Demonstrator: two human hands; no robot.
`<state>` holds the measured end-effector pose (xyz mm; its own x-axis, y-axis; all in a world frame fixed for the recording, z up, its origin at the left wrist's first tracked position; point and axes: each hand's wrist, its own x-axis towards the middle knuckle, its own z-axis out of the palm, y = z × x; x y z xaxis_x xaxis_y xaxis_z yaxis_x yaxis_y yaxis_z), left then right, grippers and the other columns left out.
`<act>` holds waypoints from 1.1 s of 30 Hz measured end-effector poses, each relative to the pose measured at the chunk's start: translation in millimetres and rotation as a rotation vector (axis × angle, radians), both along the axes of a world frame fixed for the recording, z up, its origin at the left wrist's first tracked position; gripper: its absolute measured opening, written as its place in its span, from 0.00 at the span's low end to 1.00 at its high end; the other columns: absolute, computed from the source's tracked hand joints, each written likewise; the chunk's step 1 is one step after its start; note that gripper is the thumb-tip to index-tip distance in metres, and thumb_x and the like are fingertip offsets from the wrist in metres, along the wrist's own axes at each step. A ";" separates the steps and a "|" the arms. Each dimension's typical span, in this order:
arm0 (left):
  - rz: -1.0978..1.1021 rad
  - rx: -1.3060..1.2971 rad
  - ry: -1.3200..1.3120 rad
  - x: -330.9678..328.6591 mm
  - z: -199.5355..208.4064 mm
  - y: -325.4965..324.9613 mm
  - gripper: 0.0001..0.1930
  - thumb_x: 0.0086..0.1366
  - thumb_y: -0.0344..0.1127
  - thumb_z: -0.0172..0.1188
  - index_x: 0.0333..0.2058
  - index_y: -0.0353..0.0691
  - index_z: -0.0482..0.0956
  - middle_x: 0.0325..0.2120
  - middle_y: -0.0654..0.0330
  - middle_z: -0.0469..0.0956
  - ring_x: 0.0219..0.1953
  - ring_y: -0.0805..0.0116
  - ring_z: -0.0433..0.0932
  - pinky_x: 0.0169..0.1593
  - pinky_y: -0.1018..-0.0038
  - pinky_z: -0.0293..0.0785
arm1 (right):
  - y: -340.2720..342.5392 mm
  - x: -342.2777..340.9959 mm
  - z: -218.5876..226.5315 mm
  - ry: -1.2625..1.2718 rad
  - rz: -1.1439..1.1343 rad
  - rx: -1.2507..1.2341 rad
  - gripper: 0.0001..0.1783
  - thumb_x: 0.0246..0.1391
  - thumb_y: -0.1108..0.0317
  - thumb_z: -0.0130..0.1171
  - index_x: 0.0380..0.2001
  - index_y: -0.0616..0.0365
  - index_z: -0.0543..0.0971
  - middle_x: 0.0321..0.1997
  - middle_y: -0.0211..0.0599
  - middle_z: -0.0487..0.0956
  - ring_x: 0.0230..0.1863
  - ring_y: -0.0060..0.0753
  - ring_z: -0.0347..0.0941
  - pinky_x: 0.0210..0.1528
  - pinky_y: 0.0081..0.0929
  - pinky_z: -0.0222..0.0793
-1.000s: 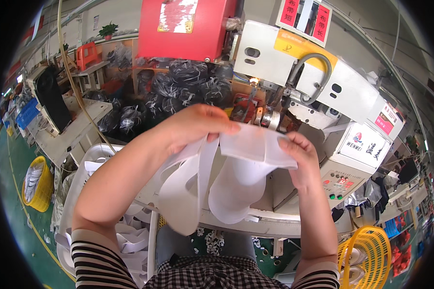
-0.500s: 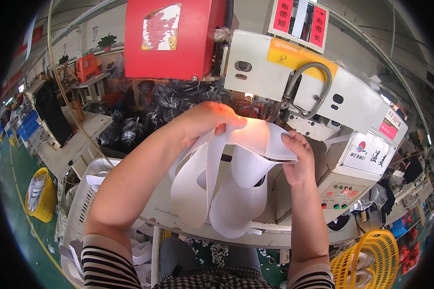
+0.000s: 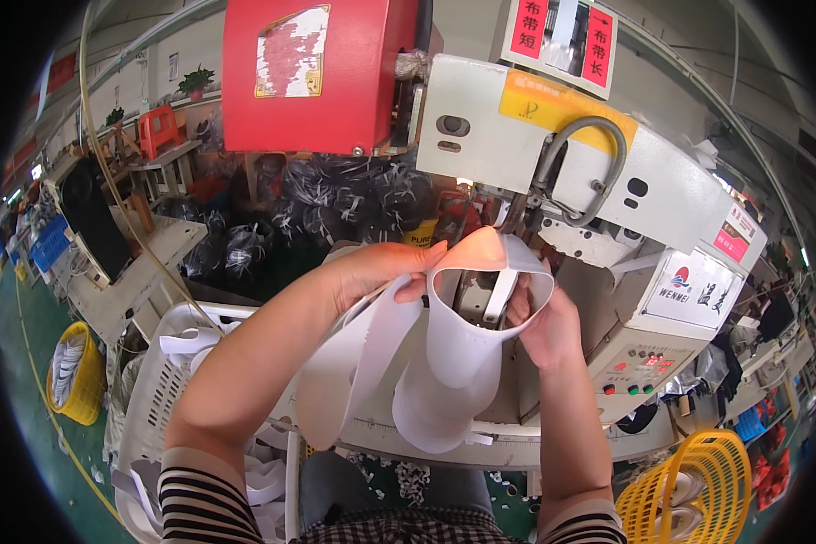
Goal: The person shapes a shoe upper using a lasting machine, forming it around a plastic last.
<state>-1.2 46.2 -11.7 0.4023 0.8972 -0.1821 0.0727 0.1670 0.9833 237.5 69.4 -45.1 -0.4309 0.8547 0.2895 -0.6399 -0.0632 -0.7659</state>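
A white shoe upper (image 3: 462, 363) hangs in front of the machine, its top bent round into an open loop and its rounded toe end down. The loop's far edge lies under the machine's sewing head (image 3: 521, 213), lit orange by a small lamp. My left hand (image 3: 381, 272) pinches the loop's left side between thumb and fingers. From the same hand droops another white upper piece (image 3: 335, 376); whether the two are joined I cannot tell. My right hand (image 3: 553, 326) grips the loop's right edge, some fingers inside the opening. Through the loop shows a metal machine arm (image 3: 474, 295).
A white basket (image 3: 159, 394) of white pieces stands at my left. To the right on the floor is a yellow basket (image 3: 712, 471) with pieces inside. A red box (image 3: 313, 109) is above; a control panel (image 3: 639, 367) is at right. Black plastic-wrapped bundles (image 3: 326, 199) lie behind.
The upper's top has opened from a flattened edge into a round loop facing me. My right hand has moved down and its fingers into the opening; my left hand has dropped slightly.
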 end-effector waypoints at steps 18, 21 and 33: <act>-0.075 0.184 -0.184 3.1 -23.3 23.9 0.15 0.61 0.46 0.51 0.25 0.39 0.73 0.15 0.65 0.67 0.16 0.79 0.61 0.24 0.84 0.56 | -0.3 -2.5 -13.2 -0.017 -0.110 0.044 0.07 0.51 0.70 0.47 0.27 0.60 0.73 0.14 0.28 0.66 0.16 0.20 0.59 0.21 0.18 0.52; 0.005 0.160 -0.115 6.6 -22.0 19.8 0.19 0.62 0.51 0.47 0.20 0.44 0.71 0.08 0.68 0.62 0.13 0.81 0.57 0.20 0.83 0.54 | -0.2 -4.6 -13.5 0.005 -0.119 0.011 0.07 0.52 0.69 0.47 0.27 0.60 0.73 0.14 0.27 0.66 0.16 0.20 0.59 0.21 0.18 0.52; 0.184 0.198 -0.101 9.1 -19.3 -14.8 0.18 0.60 0.51 0.51 0.24 0.42 0.75 0.10 0.67 0.63 0.17 0.82 0.61 0.22 0.83 0.55 | -1.4 -22.9 -19.8 -0.314 -0.521 -0.008 0.24 0.58 0.52 0.45 0.38 0.67 0.71 0.34 0.36 0.75 0.36 0.24 0.69 0.41 0.20 0.65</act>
<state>7.9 31.4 -31.0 0.2363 0.9710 0.0360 -0.0408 -0.0271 0.9988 214.6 68.0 -64.9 -0.0187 0.9777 0.2091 -0.3316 0.1912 -0.9238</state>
